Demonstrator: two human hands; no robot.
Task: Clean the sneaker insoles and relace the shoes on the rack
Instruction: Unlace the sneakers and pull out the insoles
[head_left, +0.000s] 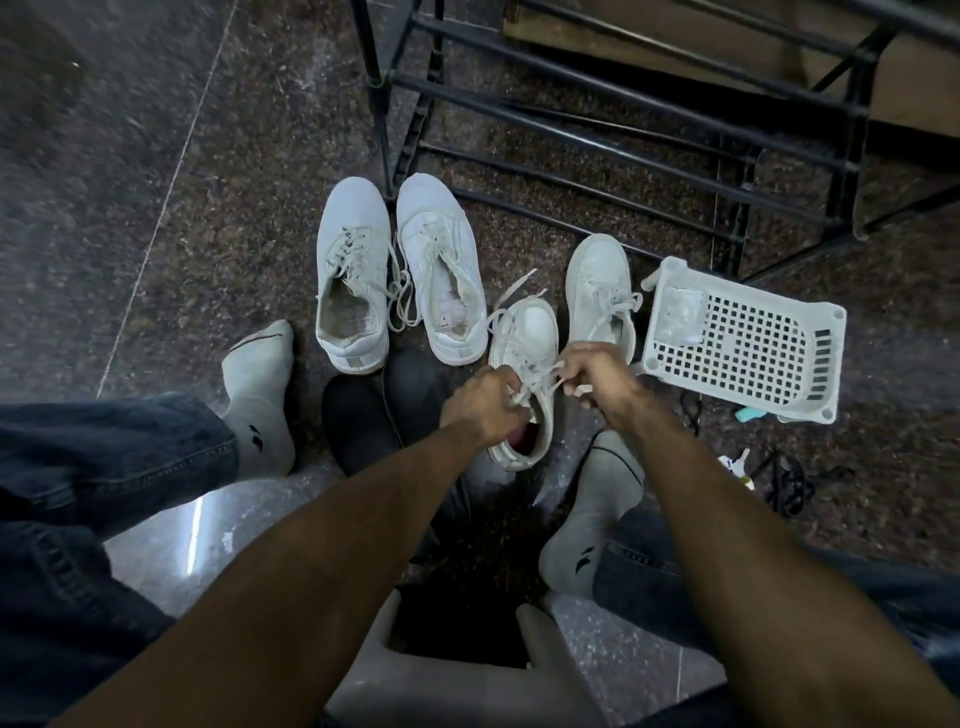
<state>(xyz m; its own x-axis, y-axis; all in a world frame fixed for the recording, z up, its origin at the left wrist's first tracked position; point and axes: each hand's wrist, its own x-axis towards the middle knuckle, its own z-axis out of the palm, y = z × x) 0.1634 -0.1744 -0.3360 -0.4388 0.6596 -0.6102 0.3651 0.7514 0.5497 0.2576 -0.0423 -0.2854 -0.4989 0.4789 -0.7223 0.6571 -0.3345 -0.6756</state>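
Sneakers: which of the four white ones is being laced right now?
The third sneaker from the left: both the left hand and right hand grip its laces. The other three sit untouched.

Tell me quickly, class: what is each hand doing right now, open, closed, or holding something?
Left hand: closed, pinching a lace of the white sneaker.
Right hand: closed, pinching the other lace end of the same sneaker.

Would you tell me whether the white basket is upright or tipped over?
Tipped over: the white basket lies on the floor, its perforated base facing up.
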